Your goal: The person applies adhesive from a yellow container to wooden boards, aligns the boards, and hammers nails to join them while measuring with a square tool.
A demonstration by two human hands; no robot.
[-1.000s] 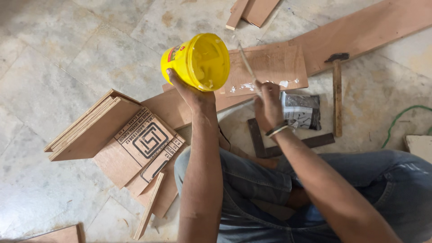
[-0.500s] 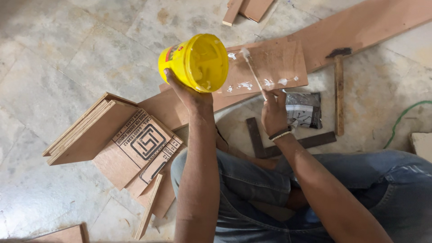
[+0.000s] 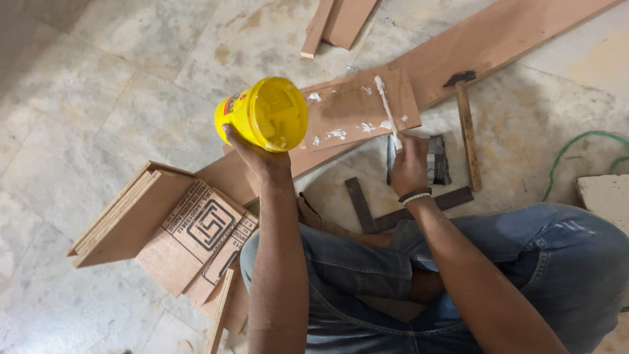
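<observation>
— Fingers (image 3: 244,141) of the left hand (image 3: 257,154) are curled up around the base of a yellow glue tub (image 3: 265,113), gripping it from beneath; the tub is tipped so its open mouth faces the camera, white paste showing inside. It hangs above the floor, just left of the small plywood panel (image 3: 357,108).

— And the other hand?

— The right hand (image 3: 409,164) is closed around the lower end of a thin wooden stick (image 3: 386,108), whose upper part is coated in white glue and lies across the panel. White dabs of glue (image 3: 337,134) are scattered over that panel.

— What lies around them?

— A long wooden board (image 3: 498,39) runs diagonally under the panel toward the top right. A hammer (image 3: 466,124) lies just right of the panel, head on the board's edge. A dark metal try square (image 3: 393,213) rests on the marble floor (image 3: 98,98) near the right wrist, which wears a black-and-white band (image 3: 415,195). Stacked plywood pieces (image 3: 157,226), one printed with a square spiral mark, sit to the left of the person's denim-clad knee (image 3: 341,262). A green cord (image 3: 576,147) curves at the right edge.
</observation>
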